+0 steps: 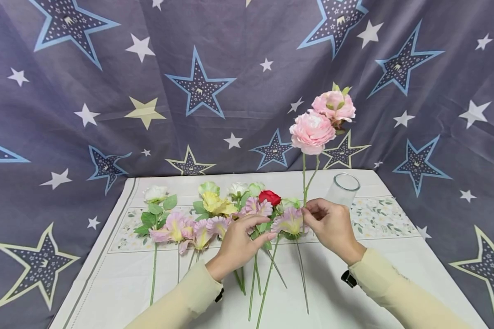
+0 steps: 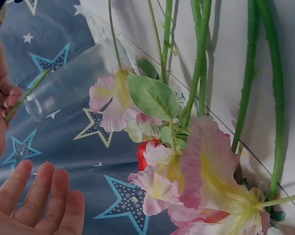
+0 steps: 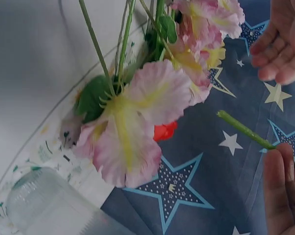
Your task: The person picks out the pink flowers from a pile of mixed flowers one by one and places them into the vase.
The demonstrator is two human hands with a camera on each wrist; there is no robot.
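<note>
My right hand [image 1: 331, 226] pinches the green stem of a two-headed pink peony [image 1: 312, 133], which stands upright above the table. In the right wrist view the cut end of the stem [image 3: 242, 126] juts out past the fingers. My left hand [image 1: 240, 238] is held over the row of flowers with its fingers loosely extended and nothing in its grasp; the left wrist view shows its fingers [image 2: 54, 205] apart from the petals. Beneath and between the hands lie pink-and-yellow irises [image 1: 290, 221] and a red rose [image 1: 269, 198]. Behind the right hand stands a clear glass vase [image 1: 346, 187].
White blooms [image 1: 155, 193] and a yellow flower [image 1: 218, 204] lie farther left, with several stems pointing to the table's front. A floral runner [image 1: 380, 218] crosses the white tablecloth [image 1: 346, 297]. A star-patterned curtain [image 1: 247, 87] hangs behind the table.
</note>
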